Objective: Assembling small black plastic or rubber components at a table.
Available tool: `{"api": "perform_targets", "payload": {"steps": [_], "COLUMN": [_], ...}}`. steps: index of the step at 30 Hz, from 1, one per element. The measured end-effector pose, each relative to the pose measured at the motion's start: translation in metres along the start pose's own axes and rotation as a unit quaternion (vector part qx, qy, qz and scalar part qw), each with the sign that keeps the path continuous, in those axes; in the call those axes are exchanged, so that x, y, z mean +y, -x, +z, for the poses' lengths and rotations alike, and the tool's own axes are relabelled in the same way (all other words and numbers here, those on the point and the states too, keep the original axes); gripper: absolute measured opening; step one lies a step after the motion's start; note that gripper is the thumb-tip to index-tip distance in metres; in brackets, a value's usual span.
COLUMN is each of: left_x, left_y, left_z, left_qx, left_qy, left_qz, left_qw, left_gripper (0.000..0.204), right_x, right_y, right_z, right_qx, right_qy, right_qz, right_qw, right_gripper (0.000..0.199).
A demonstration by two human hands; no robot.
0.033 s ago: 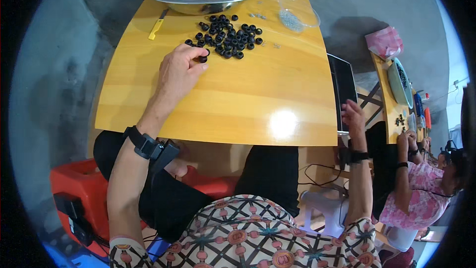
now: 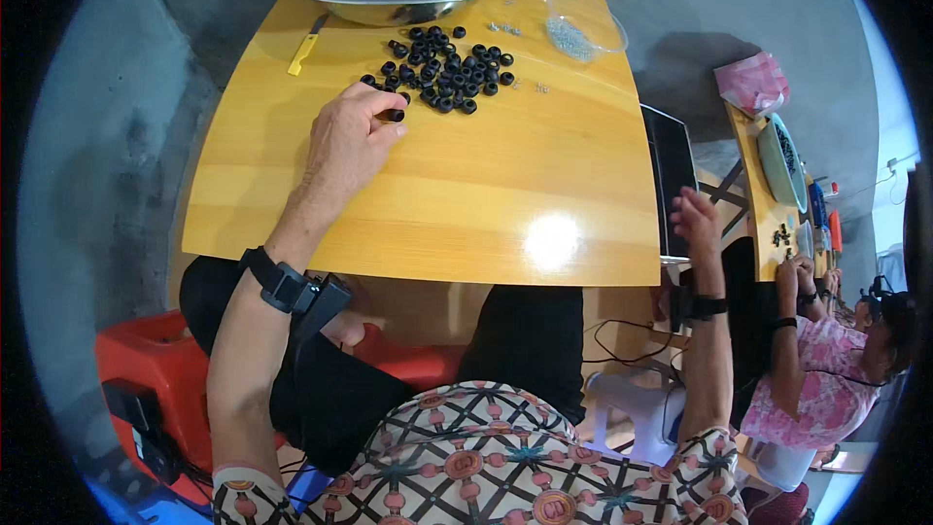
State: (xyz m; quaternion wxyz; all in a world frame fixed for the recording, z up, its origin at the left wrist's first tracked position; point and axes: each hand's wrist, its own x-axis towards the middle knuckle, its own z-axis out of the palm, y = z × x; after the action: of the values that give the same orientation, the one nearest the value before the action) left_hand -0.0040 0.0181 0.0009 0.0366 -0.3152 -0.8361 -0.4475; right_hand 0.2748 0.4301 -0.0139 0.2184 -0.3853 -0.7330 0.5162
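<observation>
My left hand (image 2: 348,141) rests on the yellow wooden table at the near left edge of a loose pile of small black ring-like parts (image 2: 452,73). Its thumb and fingers pinch one small black part (image 2: 393,116), whose hollow end faces right. Beyond the table's right edge, my right hand (image 2: 698,224) hangs in the air beside a dark, light-rimmed tray or box (image 2: 671,170). Its fingers are loosely bent and apart, and I see nothing in them.
A metal basin (image 2: 403,10) full of black parts stands at the far edge, with a yellow-handled knife (image 2: 307,49) near it. A clear tub (image 2: 573,37) holds small silvery pieces; a few lie loose nearby. At right, a person in pink (image 2: 821,379) sits at another table.
My right hand has shifted very slightly, its fingertips a little higher and farther right. The left hand keeps its pinch on the black part, almost in place.
</observation>
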Motion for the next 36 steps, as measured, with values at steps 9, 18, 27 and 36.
{"api": "perform_targets", "payload": {"steps": [9,18,27,36], "left_x": [-0.002,-0.002,0.003,0.005], "left_y": [0.011,0.029,0.031,0.03], "left_z": [-0.007,-0.018,-0.024,-0.023], "left_qx": [-0.023,-0.016,-0.043,-0.079], "left_qy": [0.019,0.166,0.109,0.109], "left_qz": [0.011,-0.029,-0.013,-0.025], "left_qw": [1.0,0.986,0.993,0.991], "left_gripper": [0.016,0.017,0.016,0.017], "right_x": [-0.166,-0.143,-0.133,-0.133], "right_y": [0.028,-0.051,-0.056,-0.06], "right_z": [0.137,0.211,0.222,0.212], "right_qx": [-0.205,-0.148,-0.16,-0.186], "right_qy": [0.275,0.367,0.396,0.207], "right_qz": [-0.225,-0.376,-0.369,-0.122], "right_qw": [0.912,0.838,0.826,0.953], "right_gripper": [0.025,0.015,0.011,0.012]}}
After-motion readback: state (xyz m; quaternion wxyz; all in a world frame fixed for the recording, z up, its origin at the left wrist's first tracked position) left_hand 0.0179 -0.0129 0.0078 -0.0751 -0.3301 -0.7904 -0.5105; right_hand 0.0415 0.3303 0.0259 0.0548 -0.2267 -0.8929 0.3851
